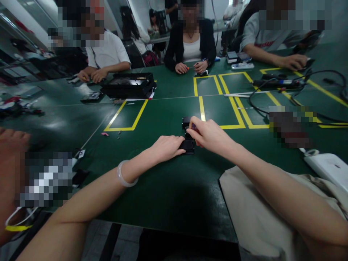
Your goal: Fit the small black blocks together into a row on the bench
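Note:
A small black block-shaped object rests on the green table in front of me. My left hand grips its near left side, with the thumb low and the fingers over the top. My right hand is at its right side, fingers curled into a pinch. A dark, purplish bit shows within that pinch, too small to name. Behind the fingers, the far black part of the object sticks out; the section between is partly covered by my right hand.
Yellow tape outlines mark the green table. A black open box stands at the far left, cables and a white power bank to the right. Beige cloth lies under my right arm. Several people sit around.

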`<state>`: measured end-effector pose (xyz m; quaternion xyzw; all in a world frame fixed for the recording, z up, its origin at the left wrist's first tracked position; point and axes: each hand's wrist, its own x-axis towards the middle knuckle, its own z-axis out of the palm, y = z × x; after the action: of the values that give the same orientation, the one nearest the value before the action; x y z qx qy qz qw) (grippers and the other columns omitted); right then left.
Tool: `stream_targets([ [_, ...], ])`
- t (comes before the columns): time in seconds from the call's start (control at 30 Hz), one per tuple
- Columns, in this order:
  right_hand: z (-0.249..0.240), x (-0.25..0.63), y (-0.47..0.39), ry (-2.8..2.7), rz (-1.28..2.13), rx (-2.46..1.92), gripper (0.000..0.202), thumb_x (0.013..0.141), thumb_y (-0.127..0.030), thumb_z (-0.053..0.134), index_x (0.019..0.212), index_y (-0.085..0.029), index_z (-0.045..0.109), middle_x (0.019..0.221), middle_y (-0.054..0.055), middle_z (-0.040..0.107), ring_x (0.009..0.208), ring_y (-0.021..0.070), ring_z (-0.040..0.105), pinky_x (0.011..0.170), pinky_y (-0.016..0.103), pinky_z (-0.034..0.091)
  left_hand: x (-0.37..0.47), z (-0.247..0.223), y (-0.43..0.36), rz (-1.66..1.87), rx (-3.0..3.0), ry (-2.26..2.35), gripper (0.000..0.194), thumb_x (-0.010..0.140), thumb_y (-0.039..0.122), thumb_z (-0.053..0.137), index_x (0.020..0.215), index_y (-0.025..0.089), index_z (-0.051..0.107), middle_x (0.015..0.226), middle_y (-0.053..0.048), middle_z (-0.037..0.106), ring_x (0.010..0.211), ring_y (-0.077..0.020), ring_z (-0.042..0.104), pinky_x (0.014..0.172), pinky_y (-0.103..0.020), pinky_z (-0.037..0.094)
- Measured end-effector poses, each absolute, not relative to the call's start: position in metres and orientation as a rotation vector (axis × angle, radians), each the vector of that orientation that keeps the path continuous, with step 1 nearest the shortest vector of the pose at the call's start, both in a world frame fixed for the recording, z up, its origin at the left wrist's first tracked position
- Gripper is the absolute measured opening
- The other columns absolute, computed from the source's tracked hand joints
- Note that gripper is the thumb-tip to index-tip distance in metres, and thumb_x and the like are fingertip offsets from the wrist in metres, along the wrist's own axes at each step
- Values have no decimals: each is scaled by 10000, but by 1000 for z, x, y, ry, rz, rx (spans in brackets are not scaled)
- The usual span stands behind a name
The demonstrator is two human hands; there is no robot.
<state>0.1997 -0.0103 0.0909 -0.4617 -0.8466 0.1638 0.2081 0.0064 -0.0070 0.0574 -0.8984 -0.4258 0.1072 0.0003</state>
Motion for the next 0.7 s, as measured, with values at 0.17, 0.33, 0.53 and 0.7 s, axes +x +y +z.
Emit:
stream_targets([
  [0.17, 89, 202, -12, -2386, 416, -1259, 168, 950, -329, 403, 960, -192, 499, 646, -7, 572, 550, 124, 488, 566, 236, 294, 5, 56, -8, 333, -2829, -1348, 389, 942, 463, 467, 1205, 177, 491, 1109, -112, 658, 968, -274, 654, 726, -345, 508],
  [0.33, 87, 206, -11, -2473, 335, -1160, 206, 951, -347, 385, 971, -185, 511, 657, -9, 556, 575, 134, 478, 570, 251, 273, 4, 55, -10, 315, -2834, -1362, 378, 954, 451, 450, 1213, 177, 477, 1117, -110, 651, 980, -266, 647, 740, -349, 506],
  [0.53, 85, 209, -9, -2559, 316, -1045, 226, 952, -347, 363, 992, -178, 509, 684, 0, 565, 568, 135, 471, 557, 258, 251, 6, 57, -13, 309, -2819, -1374, 358, 955, 469, 442, 1129, 163, 504, 1065, -106, 655, 953, -260, 645, 724, -332, 502],
  [0.7, 87, 210, -10, -2575, 298, -1084, 228, 951, -346, 353, 987, -179, 504, 663, -1, 560, 561, 138, 465, 554, 260, 243, 5, 56, -14, 266, -2839, -1379, 371, 960, 463, 437, 1180, 169, 490, 1107, -102, 644, 974, -249, 639, 730, -323, 506],
])
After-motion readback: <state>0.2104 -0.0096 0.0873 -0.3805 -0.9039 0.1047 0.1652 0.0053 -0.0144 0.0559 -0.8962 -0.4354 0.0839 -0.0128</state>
